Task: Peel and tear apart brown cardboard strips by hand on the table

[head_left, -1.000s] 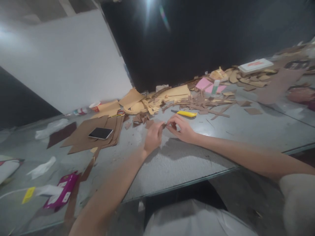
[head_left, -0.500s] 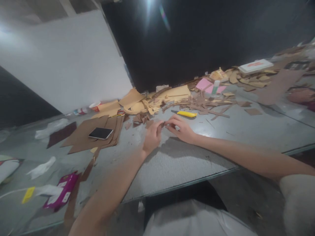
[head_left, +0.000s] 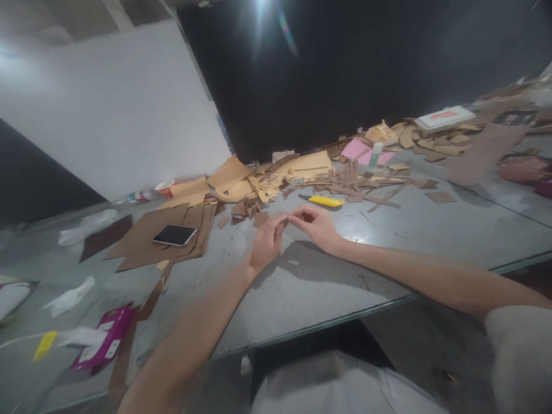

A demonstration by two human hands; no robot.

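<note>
Above the grey tabletop, my left hand (head_left: pixel 266 244) is closed in a pinch on a small brown piece, probably cardboard, mostly hidden by the fingertips. My right hand (head_left: pixel 317 229) meets it tip to tip, thumb and forefinger pressed together at the same piece. Just beyond the right hand lies a yellow utility knife (head_left: pixel 326 201), its blade end pointing left. Brown cardboard scraps (head_left: pixel 246 209) are scattered behind the left hand.
Left, a smartphone (head_left: pixel 175 234) rests on stacked brown cardboard sheets (head_left: pixel 129 244). A purple wipes pack (head_left: pixel 106 339) sits near the front left. Behind are cardboard strips (head_left: pixel 353 178), a glue stick (head_left: pixel 376 154), pink paper (head_left: pixel 356 149) and a white box (head_left: pixel 445 119). The table edge (head_left: pixel 328 328) runs close to me.
The right fingers have closed nearer together at the left fingertips, and less of the small brown piece shows. The view has shifted slightly; the things on the table stay put.
</note>
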